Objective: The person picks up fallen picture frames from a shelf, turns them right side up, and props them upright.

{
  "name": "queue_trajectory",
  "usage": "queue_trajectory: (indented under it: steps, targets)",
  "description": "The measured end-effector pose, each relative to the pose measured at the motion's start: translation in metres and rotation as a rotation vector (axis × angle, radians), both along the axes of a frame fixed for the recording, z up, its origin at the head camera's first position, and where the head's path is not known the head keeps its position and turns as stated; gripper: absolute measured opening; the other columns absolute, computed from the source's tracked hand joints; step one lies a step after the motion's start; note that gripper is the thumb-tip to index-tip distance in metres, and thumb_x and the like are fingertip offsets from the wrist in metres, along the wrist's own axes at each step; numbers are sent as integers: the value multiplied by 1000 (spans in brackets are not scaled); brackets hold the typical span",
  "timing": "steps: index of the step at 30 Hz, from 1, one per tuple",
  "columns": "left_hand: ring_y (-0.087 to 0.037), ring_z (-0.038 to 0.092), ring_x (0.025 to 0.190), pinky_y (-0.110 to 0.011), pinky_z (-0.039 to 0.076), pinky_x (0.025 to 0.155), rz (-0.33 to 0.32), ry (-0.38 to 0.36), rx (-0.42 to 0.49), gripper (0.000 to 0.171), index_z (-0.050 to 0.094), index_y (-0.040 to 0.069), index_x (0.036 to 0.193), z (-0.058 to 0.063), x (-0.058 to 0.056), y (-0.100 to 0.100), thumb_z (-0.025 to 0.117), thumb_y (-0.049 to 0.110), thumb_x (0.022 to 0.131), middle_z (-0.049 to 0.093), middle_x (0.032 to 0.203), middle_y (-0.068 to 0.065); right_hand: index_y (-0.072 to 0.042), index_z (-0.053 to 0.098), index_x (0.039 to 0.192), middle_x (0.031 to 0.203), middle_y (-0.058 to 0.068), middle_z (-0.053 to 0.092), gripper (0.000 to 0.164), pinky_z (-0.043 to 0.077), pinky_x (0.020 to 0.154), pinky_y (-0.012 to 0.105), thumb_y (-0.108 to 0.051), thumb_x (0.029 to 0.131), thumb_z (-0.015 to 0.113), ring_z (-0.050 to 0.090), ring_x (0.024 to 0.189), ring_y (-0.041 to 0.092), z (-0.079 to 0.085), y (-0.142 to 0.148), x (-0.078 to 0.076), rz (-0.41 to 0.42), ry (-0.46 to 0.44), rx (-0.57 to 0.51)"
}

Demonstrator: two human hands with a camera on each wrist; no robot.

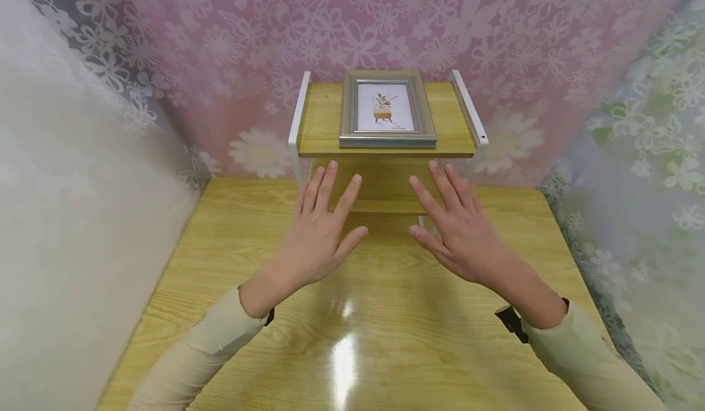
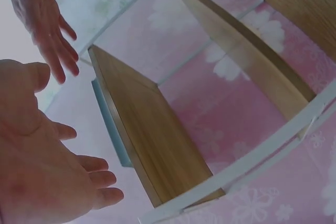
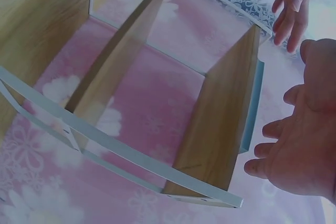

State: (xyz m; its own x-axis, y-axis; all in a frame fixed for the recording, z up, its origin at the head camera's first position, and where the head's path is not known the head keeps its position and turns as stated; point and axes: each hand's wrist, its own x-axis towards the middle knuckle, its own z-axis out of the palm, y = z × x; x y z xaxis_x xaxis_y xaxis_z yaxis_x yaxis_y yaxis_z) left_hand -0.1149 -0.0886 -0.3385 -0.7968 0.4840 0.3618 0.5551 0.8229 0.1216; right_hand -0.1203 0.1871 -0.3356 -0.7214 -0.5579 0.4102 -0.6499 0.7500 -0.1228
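A silver-edged picture frame [image 1: 388,139] with a plant drawing lies on the top board of a small two-tier wooden shelf [image 1: 322,117] with white metal sides. My left hand [image 1: 316,233] is held out in front of the shelf on its left, palm down with fingers spread. Mirroring it on the right, my right hand [image 1: 468,236] also has its fingers spread and holds nothing. Both wrist views show the shelf's boards from the side, with only the edge of the picture frame [image 2: 111,124] visible past the top board. Neither hand appears to touch the shelf or the frame.
The shelf stands at the back of a wood-grain table [image 1: 385,313]. Behind it hangs a pink floral backdrop [image 1: 330,25]. Pale panels flank the table, a plain one [image 1: 82,215] on the left and a flowered one [image 1: 650,215] on the right.
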Motion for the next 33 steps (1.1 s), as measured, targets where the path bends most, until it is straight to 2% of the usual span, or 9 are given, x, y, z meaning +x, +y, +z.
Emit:
queue_trajectory:
  steps: [4,8,16,21,26,33]
  targets:
    - [-42,4,150,-63,13,117,4,-43,3,76,10,18,161,10,-10,-5,48,47,102,-2,164,-22,-9,26,158,164,21,8,80,11,119,59,-65,101,17,3,151,41,5,1,-3,-6,-11,12]
    - [-41,3,151,-62,12,118,-13,-43,-4,75,11,18,161,18,-17,-6,47,48,103,0,164,-22,-8,26,158,164,22,7,81,9,119,58,-65,101,17,3,151,41,8,4,-7,-8,-11,19]
    - [-38,4,151,-60,11,119,-116,-51,-25,74,13,18,161,29,-20,-5,46,49,103,2,165,-20,-9,27,158,164,22,9,79,11,119,59,-64,102,15,7,150,43,15,5,-12,3,49,41]
    - [-38,9,149,-62,14,117,-183,-8,32,71,19,15,159,36,-25,-4,50,44,102,7,163,-21,-7,31,156,162,24,16,78,16,116,64,-63,102,19,14,147,47,22,3,-19,19,98,-1]
    - [-40,16,145,-59,17,116,-200,39,97,68,22,13,157,45,-34,-9,53,38,102,13,160,-22,-5,32,154,159,27,22,77,19,114,66,-61,103,21,19,145,49,31,2,-29,36,103,-57]
    - [-40,17,145,-59,16,116,-224,48,187,61,27,10,154,57,-49,-15,51,33,103,17,157,-22,-3,33,152,155,29,25,75,27,108,66,-60,103,25,26,142,46,42,1,-41,41,88,-174]
